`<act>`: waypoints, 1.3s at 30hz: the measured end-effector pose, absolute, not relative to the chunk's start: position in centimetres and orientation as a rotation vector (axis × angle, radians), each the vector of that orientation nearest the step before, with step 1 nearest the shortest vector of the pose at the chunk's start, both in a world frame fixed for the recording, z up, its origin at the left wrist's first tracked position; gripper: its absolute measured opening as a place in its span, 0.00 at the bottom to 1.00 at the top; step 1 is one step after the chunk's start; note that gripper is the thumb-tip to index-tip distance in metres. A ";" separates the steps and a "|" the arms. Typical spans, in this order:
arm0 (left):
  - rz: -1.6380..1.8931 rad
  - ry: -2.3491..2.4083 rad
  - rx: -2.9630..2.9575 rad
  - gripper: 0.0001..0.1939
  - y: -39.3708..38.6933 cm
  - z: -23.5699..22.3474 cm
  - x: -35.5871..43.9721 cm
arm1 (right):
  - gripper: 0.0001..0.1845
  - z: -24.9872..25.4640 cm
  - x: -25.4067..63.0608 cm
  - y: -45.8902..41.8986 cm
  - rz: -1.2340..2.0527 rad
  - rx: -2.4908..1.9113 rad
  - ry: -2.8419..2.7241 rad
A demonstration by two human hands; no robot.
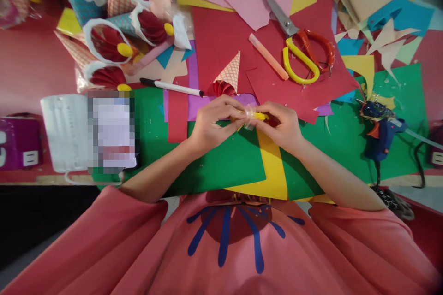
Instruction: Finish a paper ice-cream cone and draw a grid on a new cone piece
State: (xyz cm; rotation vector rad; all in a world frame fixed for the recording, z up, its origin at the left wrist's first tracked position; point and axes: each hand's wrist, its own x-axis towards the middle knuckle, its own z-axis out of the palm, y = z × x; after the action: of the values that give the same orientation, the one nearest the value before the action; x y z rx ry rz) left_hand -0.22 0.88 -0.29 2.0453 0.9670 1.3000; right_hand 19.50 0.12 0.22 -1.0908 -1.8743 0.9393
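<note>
Close together over the green paper (221, 166), my left hand (216, 122) and my right hand (284, 124) pinch one small item between their fingertips. On its left side is a see-through whitish strip (250, 116), gripped by my left fingers. My right fingers close on the yellow folded piece (260, 116) joined to it; its exact kind is partly hidden. Just beyond my left hand lies a small checked paper cone (229, 73) with red pleated paper at its wide end. A white marker (178, 87) with a black cap rests to its left.
Scissors (289, 30) with yellow and red handles lie on red paper (218, 32), beside a peach stick (268, 56). Finished-looking cones (107, 41) crowd the upper left. A phone (114, 129) lies left. A blue glue gun (382, 138) with a cord sits right, near paper scraps (391, 46).
</note>
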 end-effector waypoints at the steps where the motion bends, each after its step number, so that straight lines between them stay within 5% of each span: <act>1: 1.298 0.976 2.045 0.05 0.9 -0.2 -0.2 | 0.13 0.3 19.6 0.2 0.936 -1.102 -1.871; 14: 1.256 1.051 2.000 0.01 1.3 0.1 -0.9 | 0.19 0.8 20.5 0.6 1.220 -1.145 -1.631; 22: 1.170 0.944 1.934 0.09 1.0 -0.2 -0.7 | 0.16 0.3 19.6 0.1 1.505 -1.062 -1.436; 29: 1.104 0.902 1.887 0.11 0.7 -0.4 -0.1 | 0.23 0.2 19.4 0.2 1.520 -1.137 -1.456; 39: 1.162 0.972 1.898 0.12 0.6 0.5 -0.4 | 0.19 0.8 19.4 0.2 1.571 -1.087 -1.466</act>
State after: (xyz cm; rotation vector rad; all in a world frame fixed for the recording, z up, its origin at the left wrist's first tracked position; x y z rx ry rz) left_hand -0.41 0.61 0.50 1.8979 0.9719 1.1621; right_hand 19.40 0.19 0.79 -1.0868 -1.4659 1.5714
